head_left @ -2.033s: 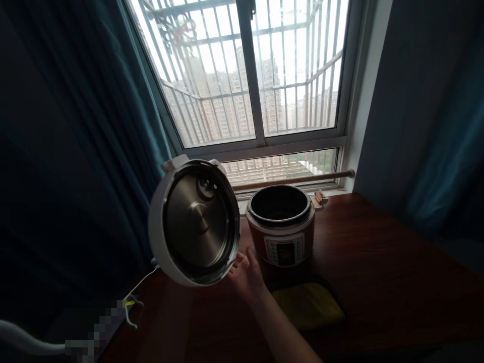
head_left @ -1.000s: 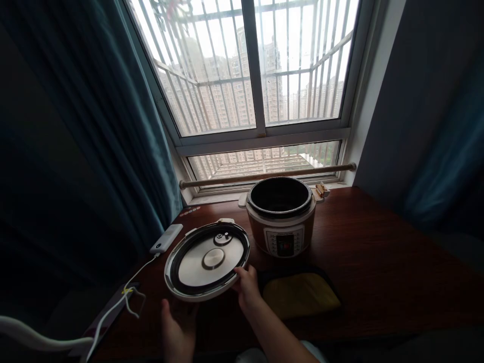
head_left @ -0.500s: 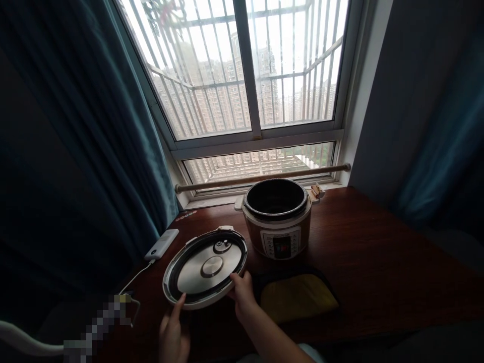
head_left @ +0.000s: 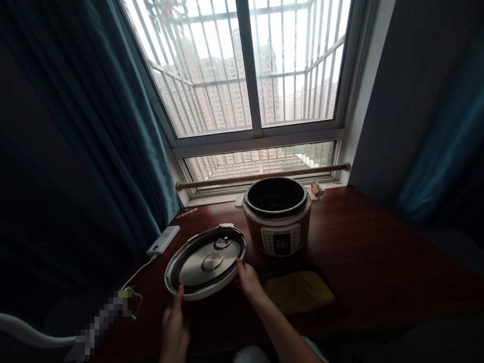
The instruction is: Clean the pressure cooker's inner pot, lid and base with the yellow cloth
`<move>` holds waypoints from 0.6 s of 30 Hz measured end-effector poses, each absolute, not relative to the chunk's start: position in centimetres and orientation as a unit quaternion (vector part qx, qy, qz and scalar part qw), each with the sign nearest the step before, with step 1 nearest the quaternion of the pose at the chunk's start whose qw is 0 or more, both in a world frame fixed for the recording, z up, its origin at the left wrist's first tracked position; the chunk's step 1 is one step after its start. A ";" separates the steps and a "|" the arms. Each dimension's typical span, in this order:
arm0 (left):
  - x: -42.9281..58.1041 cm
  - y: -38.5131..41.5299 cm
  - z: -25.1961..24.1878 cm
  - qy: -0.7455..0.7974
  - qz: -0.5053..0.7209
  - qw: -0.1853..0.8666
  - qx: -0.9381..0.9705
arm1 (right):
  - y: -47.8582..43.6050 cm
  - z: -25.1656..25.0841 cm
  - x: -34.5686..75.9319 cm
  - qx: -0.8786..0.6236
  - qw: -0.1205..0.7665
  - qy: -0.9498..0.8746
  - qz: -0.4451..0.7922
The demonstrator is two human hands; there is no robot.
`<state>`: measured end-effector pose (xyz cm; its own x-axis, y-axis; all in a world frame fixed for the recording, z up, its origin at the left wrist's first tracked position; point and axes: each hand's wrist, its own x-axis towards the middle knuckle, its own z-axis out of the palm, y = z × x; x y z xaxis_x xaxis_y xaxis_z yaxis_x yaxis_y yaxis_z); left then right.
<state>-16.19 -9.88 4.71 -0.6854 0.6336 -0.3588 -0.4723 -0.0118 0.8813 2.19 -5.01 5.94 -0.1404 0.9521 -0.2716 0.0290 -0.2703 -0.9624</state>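
Observation:
A pressure cooker lid [head_left: 204, 277], its shiny metal underside facing up, is held between my two hands in the head view. My left hand [head_left: 176, 322] grips its near left rim, thumb over the edge. On the right rim, my right hand [head_left: 247, 280] has its thumb on top, with the other fingers mostly hidden below. Whether the lid touches the table I cannot tell. Behind it to the right stands the electric pressure cooker [head_left: 280, 232], uncovered, showing a dark inner pot [head_left: 278, 196] and a lit front panel.
A yellow cloth with dark edging [head_left: 300, 292] lies in front of the cooker on the brown table [head_left: 363, 242]. At left, a white power bank [head_left: 163, 241] has a cable plugged in. A barred window [head_left: 260, 91] and a blue curtain [head_left: 124, 126] stand behind.
My right hand has shifted slightly up and right along the lid's rim. The lid has moved a little, with its near edge higher in view. The cooker stays in place.

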 end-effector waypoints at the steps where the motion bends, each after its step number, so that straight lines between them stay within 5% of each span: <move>1: -16.1 -9.9 4.8 0.585 0.705 0.395 0.075 | -5.3 5.8 3.4 -0.546 0.371 -0.527 0.534; 6: -16.2 -10.7 5.4 0.594 0.701 0.376 0.122 | -7.8 3.7 10.2 -0.695 0.173 -0.665 0.211; 10: -16.4 -12.0 5.3 0.625 0.700 0.309 0.154 | -8.7 2.0 12.9 -0.706 0.103 -0.689 0.125; 14: -15.8 -13.7 4.6 0.681 0.662 0.243 0.199 | -8.4 0.6 13.9 -0.681 0.156 -0.709 0.099; 18: -15.1 -15.3 4.7 0.738 0.591 0.143 0.292 | -7.8 -0.9 16.0 -0.638 0.374 -0.629 0.239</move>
<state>-15.08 -15.32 4.67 -0.7887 0.6002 0.1334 0.2614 0.1309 0.9563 15.95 -7.85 -0.88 0.0949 0.9817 0.1653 0.6236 0.0708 -0.7785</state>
